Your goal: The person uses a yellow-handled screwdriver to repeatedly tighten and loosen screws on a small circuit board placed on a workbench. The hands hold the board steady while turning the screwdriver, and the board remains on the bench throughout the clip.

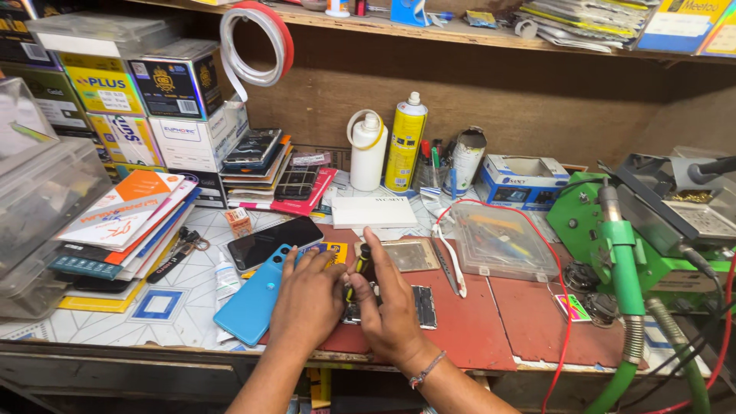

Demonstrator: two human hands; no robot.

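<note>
Both hands over opened phone (423, 305) on red mat (475, 322). Left hand (308, 299) flat, fingers loosely spread, holding nothing. Right hand (389, 305) pinching black-and-yellow screwdriver (360, 267), upright beside blue phone (253, 300).

A cluttered workbench (176, 322) carries a red mat (475, 322), blue phone (249, 303) and stacked boxes (184, 115).

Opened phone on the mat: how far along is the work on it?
Done: the blue back cover lies off to the side. In hand: both hands, left and right, steady a screwdriver over the opened phone. Left: the phone is not yet closed.
</note>
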